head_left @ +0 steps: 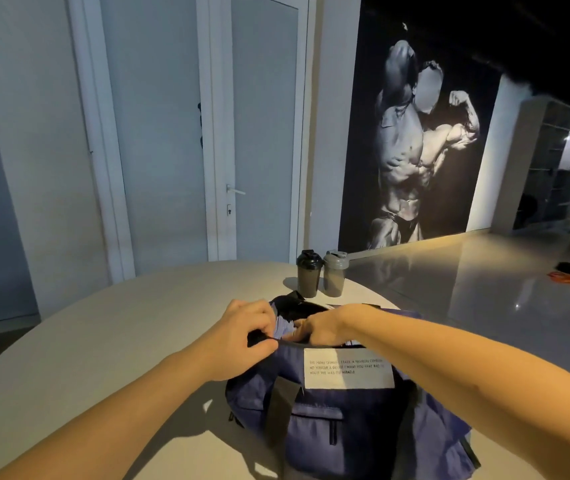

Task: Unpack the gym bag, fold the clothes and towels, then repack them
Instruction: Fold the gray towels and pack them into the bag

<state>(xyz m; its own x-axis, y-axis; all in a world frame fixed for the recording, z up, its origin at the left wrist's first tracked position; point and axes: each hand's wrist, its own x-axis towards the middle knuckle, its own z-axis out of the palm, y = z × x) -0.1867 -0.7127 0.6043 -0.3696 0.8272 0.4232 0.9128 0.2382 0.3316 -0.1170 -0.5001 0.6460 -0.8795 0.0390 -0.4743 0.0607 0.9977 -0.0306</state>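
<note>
Nearest us sits the navy gym bag (pixel 346 420) on the tabletop (pixel 121 341), its mouth open. Our left hand (pixel 242 341) pinches the near rim with curled fingers. Our right hand (pixel 321 327) dips inside beside pale cloth (pixel 285 329), and we cannot tell whether its fingers grip anything. We judge a hasty pull could snag the cloth on the rim, or lurch the bag against the two shaker bottles (pixel 321 275) just behind it.
</note>
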